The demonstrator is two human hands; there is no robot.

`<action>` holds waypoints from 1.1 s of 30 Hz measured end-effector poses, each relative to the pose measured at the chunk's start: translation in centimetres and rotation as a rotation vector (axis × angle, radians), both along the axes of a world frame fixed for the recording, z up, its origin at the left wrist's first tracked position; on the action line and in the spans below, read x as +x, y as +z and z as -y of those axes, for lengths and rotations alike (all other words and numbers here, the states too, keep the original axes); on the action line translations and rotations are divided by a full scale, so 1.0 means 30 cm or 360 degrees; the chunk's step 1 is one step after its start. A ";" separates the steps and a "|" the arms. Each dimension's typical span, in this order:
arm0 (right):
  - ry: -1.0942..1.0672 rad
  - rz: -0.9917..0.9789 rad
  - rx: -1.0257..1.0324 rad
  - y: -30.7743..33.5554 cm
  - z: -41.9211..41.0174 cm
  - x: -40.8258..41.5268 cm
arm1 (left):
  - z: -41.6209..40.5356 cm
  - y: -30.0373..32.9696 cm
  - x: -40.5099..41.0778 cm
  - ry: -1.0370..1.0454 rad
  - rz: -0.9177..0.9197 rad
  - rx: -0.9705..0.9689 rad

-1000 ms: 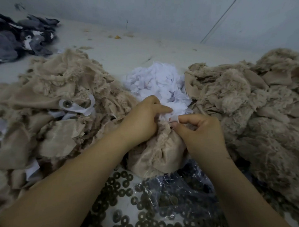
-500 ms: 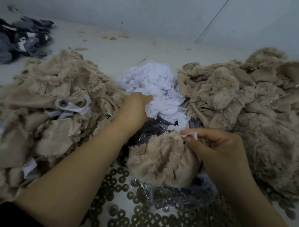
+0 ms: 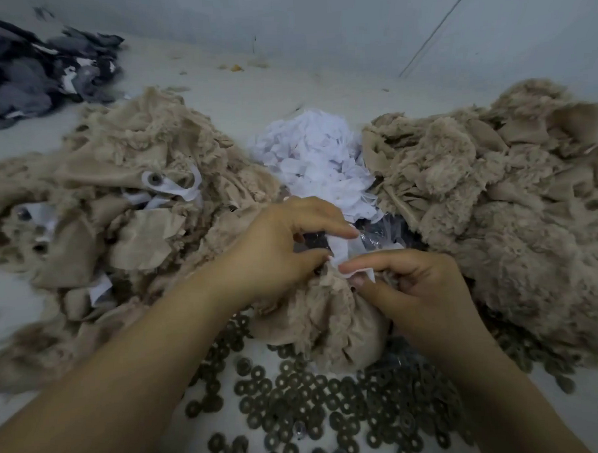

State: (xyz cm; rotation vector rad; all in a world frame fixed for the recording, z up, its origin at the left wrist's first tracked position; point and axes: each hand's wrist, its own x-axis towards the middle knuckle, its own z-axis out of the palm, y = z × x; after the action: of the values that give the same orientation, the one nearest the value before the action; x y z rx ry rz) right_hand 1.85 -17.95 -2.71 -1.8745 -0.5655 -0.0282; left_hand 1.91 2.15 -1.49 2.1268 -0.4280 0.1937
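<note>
Mid-counter (image 3: pixel 251 98), left hand (image 3: pixel 281 247) and right hand (image 3: pixel 420 289) pinch a white strip (image 3: pixel 341 250) at one plush piece (image 3: pixel 332 324); the three-o'clock pile (image 3: pixel 495 200) likely awaits.

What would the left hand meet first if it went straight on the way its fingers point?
Probably the crumpled clear plastic bag just past the white fabric strip the left hand pinches; depth is unclear.

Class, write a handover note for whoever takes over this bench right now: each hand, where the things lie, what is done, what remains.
Left hand: pinches the white strip.
Right hand: pinches its lower end, on the plush piece.
Spare strips piled beyond; dark rings in front.
Done: left pile shows strips attached.
Left: fix this strip; right pile likely waits.
</note>
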 end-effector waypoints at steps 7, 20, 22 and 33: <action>-0.0194 -0.0529 0.0229 -0.035 -0.010 0.002 | 0.026 -0.026 -0.034 0.0453 -0.0079 -0.0481; -0.0266 -0.0552 0.0070 -0.061 -0.019 0.014 | 0.115 0.049 -0.040 0.0484 -0.0339 -0.0703; -0.0373 -0.0391 -0.0099 -0.065 -0.007 0.025 | 0.097 0.081 -0.047 0.0328 -0.0572 -0.0884; -0.0187 -0.0357 -0.0020 -0.085 -0.020 0.017 | 0.146 0.110 -0.028 0.0341 -0.0518 0.0003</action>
State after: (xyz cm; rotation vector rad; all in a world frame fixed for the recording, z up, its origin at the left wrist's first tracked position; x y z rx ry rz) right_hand 2.36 -17.34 -5.26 -1.8909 -0.3022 0.1073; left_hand 1.05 -2.22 1.80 2.1551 -0.0096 -0.0326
